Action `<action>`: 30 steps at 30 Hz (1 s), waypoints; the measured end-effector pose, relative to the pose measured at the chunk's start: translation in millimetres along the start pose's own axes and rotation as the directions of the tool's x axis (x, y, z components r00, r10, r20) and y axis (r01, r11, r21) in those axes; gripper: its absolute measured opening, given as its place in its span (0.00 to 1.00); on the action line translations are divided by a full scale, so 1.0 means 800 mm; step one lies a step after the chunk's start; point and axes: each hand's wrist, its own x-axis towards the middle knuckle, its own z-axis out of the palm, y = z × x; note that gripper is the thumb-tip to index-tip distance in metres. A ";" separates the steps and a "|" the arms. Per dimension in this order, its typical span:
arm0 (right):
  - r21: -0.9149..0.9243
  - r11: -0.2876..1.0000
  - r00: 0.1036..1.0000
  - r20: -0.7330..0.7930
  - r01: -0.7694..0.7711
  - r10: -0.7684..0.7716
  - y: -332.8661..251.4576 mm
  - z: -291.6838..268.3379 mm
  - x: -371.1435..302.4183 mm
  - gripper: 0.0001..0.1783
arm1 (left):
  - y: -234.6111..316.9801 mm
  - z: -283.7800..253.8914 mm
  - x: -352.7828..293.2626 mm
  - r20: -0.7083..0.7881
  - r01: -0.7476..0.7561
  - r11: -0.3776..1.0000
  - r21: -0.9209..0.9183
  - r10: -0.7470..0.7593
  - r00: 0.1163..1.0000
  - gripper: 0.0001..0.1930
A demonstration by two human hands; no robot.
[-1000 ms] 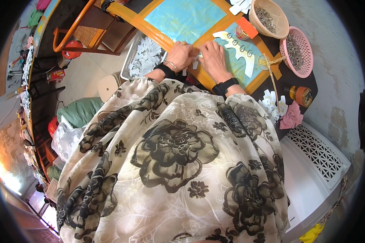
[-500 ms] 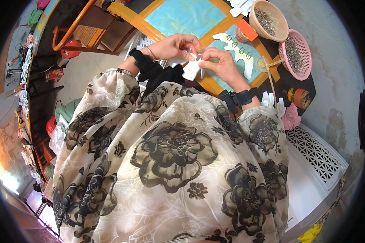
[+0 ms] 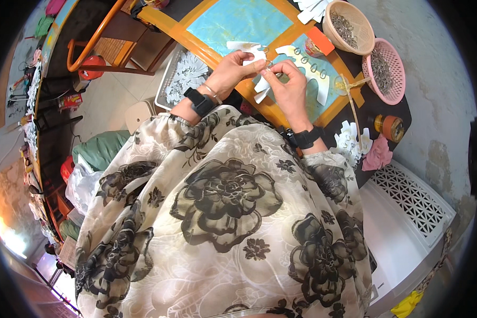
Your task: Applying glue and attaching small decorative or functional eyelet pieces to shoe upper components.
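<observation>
In the head view, the left hand's grip is closed in a pinch, thumb against fingers, on a white cut piece. The piece sticks out beyond the fingertips on the far side, pointing far and left, its near part hidden behind the fingers. The right hand's grip is pinched too, thumb to forefinger, at a small metal ring that sits just between the two sets of fingertips — whether it already passes through the white piece is too small to tell. Another white strip shows on the near side of the pinch, below the right thumb and slanting near and left; I cannot tell if it belongs to the same piece.

Both hands are above the taped near edge of the table. To the right of the right hand, well within the taped area, a white scalloped strip with a row of rings lies on a blue sheet. Farther right stand a beige basket and a pink basket, each holding metal bits — and left of the left hand is a white tray of white pieces.
</observation>
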 end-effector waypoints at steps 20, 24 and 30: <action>0.353 0.859 0.842 0.517 -0.372 0.152 0.014 -0.037 0.005 0.16 | 0.008 0.000 -0.022 0.008 0.063 0.990 -0.127 -0.062 0.998 0.18; 0.340 0.845 0.865 0.436 -0.412 0.246 0.005 -0.031 0.014 0.23 | 0.006 -0.003 -0.022 0.024 0.039 0.998 0.045 -0.040 0.999 0.24; 0.314 0.856 0.845 0.484 -0.410 0.227 -0.001 -0.025 0.016 0.19 | 0.017 0.003 -0.023 0.149 -0.176 0.981 0.086 0.162 0.976 0.26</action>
